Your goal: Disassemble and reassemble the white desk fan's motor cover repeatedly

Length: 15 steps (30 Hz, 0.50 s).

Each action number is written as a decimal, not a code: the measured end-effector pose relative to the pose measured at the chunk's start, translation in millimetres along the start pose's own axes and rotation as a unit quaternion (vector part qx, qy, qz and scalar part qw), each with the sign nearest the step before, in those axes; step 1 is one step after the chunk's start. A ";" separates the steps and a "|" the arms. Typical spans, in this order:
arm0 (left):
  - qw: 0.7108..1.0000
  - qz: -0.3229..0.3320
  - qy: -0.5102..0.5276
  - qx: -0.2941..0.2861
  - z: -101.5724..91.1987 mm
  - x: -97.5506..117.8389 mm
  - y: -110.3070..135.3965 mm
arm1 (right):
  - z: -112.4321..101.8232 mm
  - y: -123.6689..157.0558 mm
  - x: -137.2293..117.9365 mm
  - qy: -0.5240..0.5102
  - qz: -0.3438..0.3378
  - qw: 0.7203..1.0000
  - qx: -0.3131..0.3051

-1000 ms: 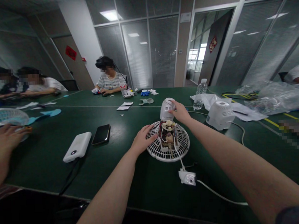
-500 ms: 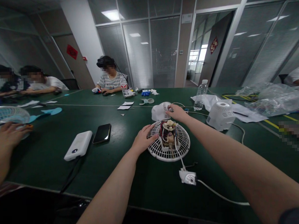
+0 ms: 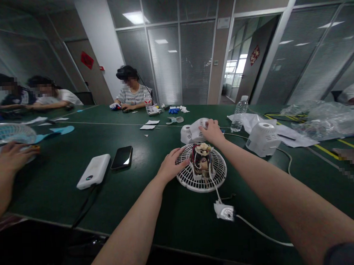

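Observation:
A white fan grille (image 3: 218, 173) lies flat on the green table (image 3: 168, 211) with a bare motor (image 3: 201, 159) standing upright on its middle. My left hand (image 3: 170, 168) rests on the grille's left rim, fingers curled on it. My right hand (image 3: 213, 131) reaches beyond the motor and grips a white motor cover (image 3: 191, 133) that lies on the table behind the grille. A white switch box (image 3: 224, 211) with a cord lies in front of the grille.
A white power bank (image 3: 93, 176) and a black phone (image 3: 122, 157) lie to the left. A white fan base (image 3: 263, 139), a water bottle (image 3: 238, 119) and plastic bags (image 3: 326, 120) are at the right. Another person's hand (image 3: 12, 156) holds a fan grille at far left. Other people sit across.
My right hand lifted the white cover off the motor, carried it back and lowered it onto the table behind the grille. My left hand stayed on the grille.

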<state>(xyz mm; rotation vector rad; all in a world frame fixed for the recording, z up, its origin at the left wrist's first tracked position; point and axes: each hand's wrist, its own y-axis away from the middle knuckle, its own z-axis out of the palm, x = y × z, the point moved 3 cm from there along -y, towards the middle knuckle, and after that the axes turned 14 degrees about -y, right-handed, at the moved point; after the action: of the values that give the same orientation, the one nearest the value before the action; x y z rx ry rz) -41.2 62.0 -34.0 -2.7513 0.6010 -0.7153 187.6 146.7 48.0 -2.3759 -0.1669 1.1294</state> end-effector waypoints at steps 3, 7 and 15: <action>1.000 0.001 -0.001 0.001 0.3 0.0 0.0 | -11.3 -2.3 -8.7 -0.029 0.002 0.999 0.046; 1.000 0.001 0.000 0.000 1.6 -1.6 -0.7 | -32.1 0.9 -20.8 -0.068 0.000 0.993 0.098; 1.000 0.002 -0.005 -0.004 3.4 -3.1 -2.0 | -81.0 41.6 -68.0 -0.077 -0.037 0.995 0.045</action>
<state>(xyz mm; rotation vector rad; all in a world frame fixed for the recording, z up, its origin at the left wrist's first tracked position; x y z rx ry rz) -41.2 65.6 -37.5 -2.7579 0.6079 -0.7004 200.4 58.0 117.8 -2.1864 -0.2498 1.2568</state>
